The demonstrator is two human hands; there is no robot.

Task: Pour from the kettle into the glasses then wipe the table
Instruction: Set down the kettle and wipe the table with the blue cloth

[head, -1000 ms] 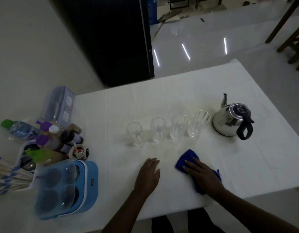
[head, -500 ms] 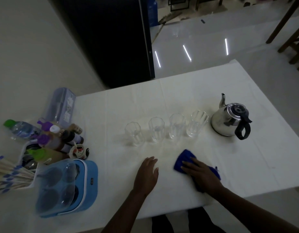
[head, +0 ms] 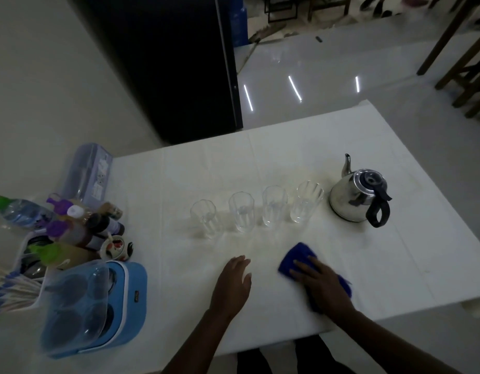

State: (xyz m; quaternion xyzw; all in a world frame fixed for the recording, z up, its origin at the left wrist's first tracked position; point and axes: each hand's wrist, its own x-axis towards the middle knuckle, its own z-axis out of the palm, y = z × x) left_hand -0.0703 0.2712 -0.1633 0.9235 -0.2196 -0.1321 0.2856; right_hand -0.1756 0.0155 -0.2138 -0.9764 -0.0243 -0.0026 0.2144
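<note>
Glasses: four clear glasses [head: 256, 208] are standing upright in one row on the white table [head: 395, 265]; whether they are holding liquid, I cannot tell
Kettle: one steel kettle [head: 353, 198] is sitting just beside the right end of the row
Cloth: one blue cloth [head: 299, 259] is lying in front of the glasses
Right hand: the right hand [head: 323, 286] is pressing flat on the cloth, fingers spread
Left hand: the left hand [head: 233, 284] is resting open on the table, holding nothing

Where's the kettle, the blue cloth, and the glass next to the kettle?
kettle [head: 349, 203], head view, on its shiny steel body.
blue cloth [head: 298, 255], head view, on the corner sticking out.
glass next to the kettle [head: 305, 203], head view, on its side.
</note>
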